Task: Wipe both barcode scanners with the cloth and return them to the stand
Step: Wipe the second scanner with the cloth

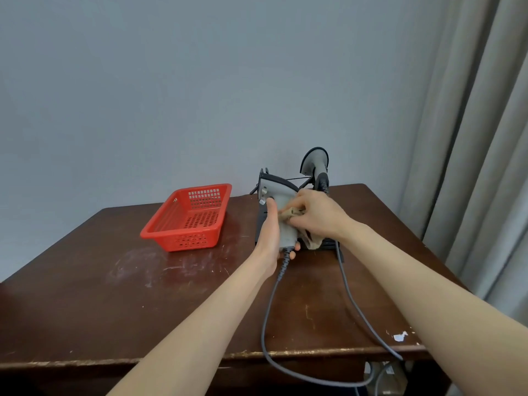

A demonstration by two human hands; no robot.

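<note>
Scanner (275,205) is up just in front of the stand (330,247): your left hand (270,234) wraps its handle, and your right hand (317,215) pinches the bunched cloth (290,213) against its body. Hold the handle firm and work the cloth toward the head. Second scanner (315,161) sits at the stand's back.

Plain room: worn wooden table (143,295), grey curtain (471,138).

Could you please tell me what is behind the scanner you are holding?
The black stand, with the second scanner sitting in it. The left hand, right hand, cloth and held scanner cover most of the stand.
</note>
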